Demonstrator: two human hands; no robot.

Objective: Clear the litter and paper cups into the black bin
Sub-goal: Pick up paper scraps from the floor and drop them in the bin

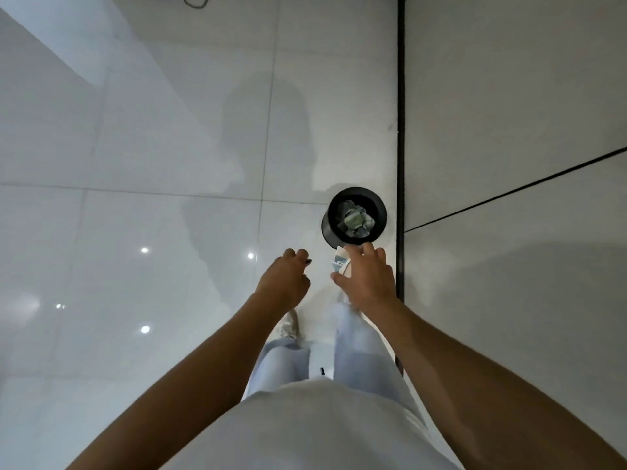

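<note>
The floor (152,232) was glossy pale tile, smooth enough to mirror ceiling lights. The bin (330,228) looked like matt black plastic, holding crumpled paper (354,220). The wall (509,113) panels were smooth and matt. Trousers (359,351) were soft pale cloth.

The right hand (368,281) hides most of a paper cup (339,262); the crumpled litter (354,220) inside the black bin (330,228) is too small to identify.

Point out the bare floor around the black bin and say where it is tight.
Open tile lies left of the black bin and beyond it. It is tight on its right, by the dark strip at the wall, and on its near side, where the right hand holds a paper cup.
</note>
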